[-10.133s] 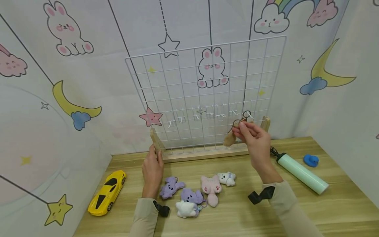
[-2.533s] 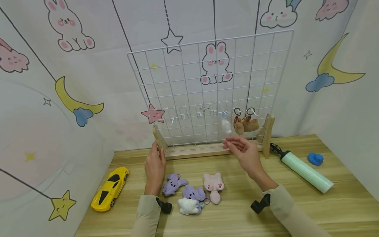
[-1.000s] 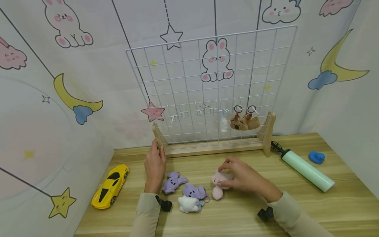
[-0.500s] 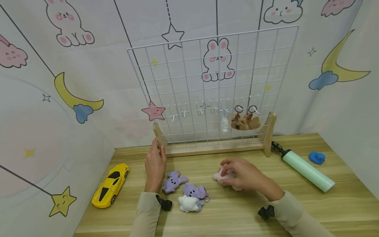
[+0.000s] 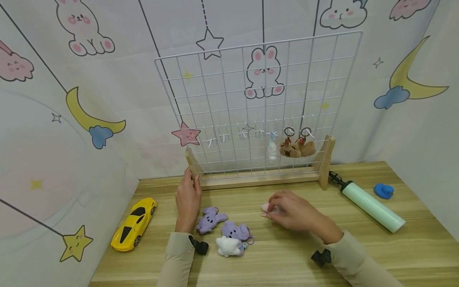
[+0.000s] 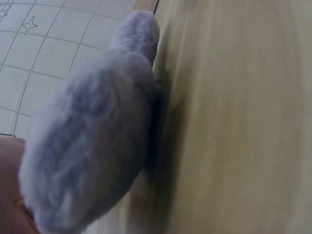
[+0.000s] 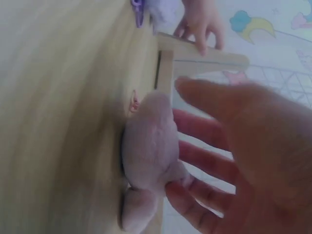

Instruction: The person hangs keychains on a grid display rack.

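Observation:
At the left wooden foot (image 5: 191,163) of the white wire grid rack (image 5: 265,107), my left hand (image 5: 188,199) grips the upright, thumb on the near side. My right hand (image 5: 292,211) is over a pink plush keychain (image 5: 265,207), hiding most of it in the head view. In the right wrist view the pink plush (image 7: 151,141) lies on the table with its small pink ring (image 7: 134,102) at one end. The fingers (image 7: 207,161) of that hand touch its side, slack, and the thumb stands apart from it.
Two purple plush keychains (image 5: 211,220) and a white plush (image 5: 228,246) lie between the hands. Brown plushes (image 5: 297,150) and a white one (image 5: 272,151) hang from rack hooks. A yellow toy car (image 5: 134,225), green pump (image 5: 373,209) and blue duck (image 5: 384,191) flank them.
A white plush now hangs beside two brown ones. My right hand came down from the rack to the pink plush and turned it, so its ring points left. My left hand stays on the stand.

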`<state>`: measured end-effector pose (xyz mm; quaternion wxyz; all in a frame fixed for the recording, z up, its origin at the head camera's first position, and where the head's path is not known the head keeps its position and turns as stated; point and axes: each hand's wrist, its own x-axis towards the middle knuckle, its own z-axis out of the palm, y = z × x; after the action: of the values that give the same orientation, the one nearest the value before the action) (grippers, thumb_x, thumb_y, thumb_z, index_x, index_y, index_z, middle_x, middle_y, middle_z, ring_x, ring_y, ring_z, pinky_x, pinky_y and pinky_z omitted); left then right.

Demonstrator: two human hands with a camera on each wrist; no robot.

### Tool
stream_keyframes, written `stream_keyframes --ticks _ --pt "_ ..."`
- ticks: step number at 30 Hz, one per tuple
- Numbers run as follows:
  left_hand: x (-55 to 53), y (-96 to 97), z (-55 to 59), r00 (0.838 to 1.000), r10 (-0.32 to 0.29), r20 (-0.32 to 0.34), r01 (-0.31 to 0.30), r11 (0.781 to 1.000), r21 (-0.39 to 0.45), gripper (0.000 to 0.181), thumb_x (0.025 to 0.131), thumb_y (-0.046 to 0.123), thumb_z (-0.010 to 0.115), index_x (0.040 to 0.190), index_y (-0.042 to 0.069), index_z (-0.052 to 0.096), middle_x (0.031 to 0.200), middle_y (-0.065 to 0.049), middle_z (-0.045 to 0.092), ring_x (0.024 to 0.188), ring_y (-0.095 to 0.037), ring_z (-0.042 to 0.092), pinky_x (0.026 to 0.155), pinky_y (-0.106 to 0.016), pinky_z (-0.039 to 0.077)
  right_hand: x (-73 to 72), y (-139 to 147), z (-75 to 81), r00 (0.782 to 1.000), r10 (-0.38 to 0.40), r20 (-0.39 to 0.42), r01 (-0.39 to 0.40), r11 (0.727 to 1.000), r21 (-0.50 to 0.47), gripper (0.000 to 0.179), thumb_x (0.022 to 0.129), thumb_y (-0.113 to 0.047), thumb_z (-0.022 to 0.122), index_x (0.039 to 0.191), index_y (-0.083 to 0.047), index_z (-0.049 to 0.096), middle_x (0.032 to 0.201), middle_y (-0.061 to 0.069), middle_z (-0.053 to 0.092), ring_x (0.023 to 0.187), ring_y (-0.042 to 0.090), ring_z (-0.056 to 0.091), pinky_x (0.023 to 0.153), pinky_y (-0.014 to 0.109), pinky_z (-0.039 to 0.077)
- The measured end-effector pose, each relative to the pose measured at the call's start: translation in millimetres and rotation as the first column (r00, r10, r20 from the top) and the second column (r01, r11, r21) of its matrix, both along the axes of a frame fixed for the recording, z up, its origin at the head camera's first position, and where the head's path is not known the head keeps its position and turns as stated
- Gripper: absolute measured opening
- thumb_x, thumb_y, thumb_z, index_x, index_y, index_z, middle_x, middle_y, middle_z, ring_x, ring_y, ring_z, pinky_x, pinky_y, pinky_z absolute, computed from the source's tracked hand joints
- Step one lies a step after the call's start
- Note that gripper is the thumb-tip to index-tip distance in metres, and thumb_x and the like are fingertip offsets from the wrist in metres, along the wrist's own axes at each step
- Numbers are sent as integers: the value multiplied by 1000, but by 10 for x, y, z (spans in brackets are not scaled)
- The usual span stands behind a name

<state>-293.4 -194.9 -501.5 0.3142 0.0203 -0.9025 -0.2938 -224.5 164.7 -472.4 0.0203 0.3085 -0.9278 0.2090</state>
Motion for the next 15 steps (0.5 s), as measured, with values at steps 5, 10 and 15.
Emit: stream_keyframes --ticks 5,10,15 --pt "0 -3 5 1000 -1 -2 1 1000 0 37 112 26 60 145 7 57 113 -25 77 95 -47 78 75 -64 58 27 -86 -15 994 -82 -76 86 995 59 11 90 -35 89 91 -30 79 111 -10 74 109 20 66 78 39 57" --pt "3 -1 8 1000 -3 -9 3 1000 7 38 112 25 61 145 7 57 114 -25 77 96 -46 78 76 -64 59 47 -148 -34 990 -77 -122 88 992 88 11 85 -20 92 91 -25 84 108 -7 74 108 23 64 78 43 61" --pt "9 1 7 1000 -2 -7 2 1000 9 37 112 26 61 144 8 58 113 -25 77 96 -47 78 75 -65 58 78 -219 -63 984 -119 -133 133 986 102 11 84 -21 95 85 -26 86 104 -7 72 103 19 61 74 40 60"
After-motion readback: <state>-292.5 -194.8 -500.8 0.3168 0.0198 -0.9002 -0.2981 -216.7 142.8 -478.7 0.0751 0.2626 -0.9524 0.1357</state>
